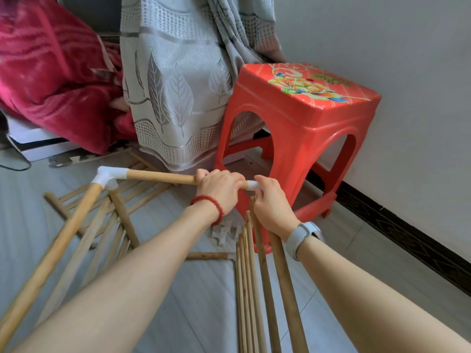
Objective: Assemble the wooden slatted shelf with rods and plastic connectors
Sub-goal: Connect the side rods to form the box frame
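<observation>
The red plastic stool [300, 138] stands at one o'clock against the pale wall [382, 47], with a grey leaf-patterned curtain [175, 93] at twelve and a crimson blanket [51, 72] at ten. The grey floor [198, 301] carries everything, and there is no raised surface in view.

The half-built shelf frame spreads across the lower part of the view. A slatted panel [102, 220] lies at eight o'clock, and a second slatted panel [257, 289] leans up at five. The top rod [160, 177] runs level, its long axis from nine to three o'clock, joined at its left end to a white corner connector [108, 177].

The left hand [219, 189] wraps its fingers around the rod's right end. The right hand [270, 200], just beside it at three o'clock, pinches a white plastic connector [252, 184] seated on the rod tip. The right hand is the nearer one to the upright panel's rail directly below it at six o'clock, so the next join likely turns on bringing that connector down onto the rail. Spare white connectors [224, 234] lie on the floor between the forearms
</observation>
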Demonstrator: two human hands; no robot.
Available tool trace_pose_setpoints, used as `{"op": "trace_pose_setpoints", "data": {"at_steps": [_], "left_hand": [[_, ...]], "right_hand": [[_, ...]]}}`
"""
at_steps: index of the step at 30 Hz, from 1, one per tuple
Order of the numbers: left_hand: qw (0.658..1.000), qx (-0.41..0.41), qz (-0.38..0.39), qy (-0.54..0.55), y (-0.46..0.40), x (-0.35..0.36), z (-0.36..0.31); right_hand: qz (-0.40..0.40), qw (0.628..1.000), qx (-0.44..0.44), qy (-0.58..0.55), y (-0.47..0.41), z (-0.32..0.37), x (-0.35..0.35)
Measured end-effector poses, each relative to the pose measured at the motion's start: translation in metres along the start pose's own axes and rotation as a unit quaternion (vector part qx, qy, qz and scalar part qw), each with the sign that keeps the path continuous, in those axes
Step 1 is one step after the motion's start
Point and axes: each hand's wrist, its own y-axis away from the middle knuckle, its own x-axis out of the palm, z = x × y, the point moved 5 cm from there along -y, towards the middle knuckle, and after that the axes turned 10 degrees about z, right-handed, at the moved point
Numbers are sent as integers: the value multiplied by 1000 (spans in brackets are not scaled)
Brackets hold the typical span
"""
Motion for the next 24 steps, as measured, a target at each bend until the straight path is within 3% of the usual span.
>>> {"op": "trace_pose_setpoints", "data": {"at_steps": [6, 10, 14, 18, 21, 24], "left_hand": [[1000, 4, 24, 20, -13, 6, 1], [992, 12, 62, 113, -8, 4, -1], [990, 3, -23, 142, 13, -18, 27], [991, -88, -103, 18, 47, -46, 96], [977, -208, -29, -41, 67, -55, 155], [971, -227, 42, 61, 67, -61, 181]], "right_hand": [[-10, 999, 11, -49, -2, -5, 2], [-2, 999, 33, -16, -4, -10, 4], [-6, 999, 37, 18, -5, -7, 4], [-17, 996, 18, 84, -7, -2, 5], [-27, 981, -4, 190, -8, 6, 6], [-7, 977, -16, 214, -12, 12, 11]]}}
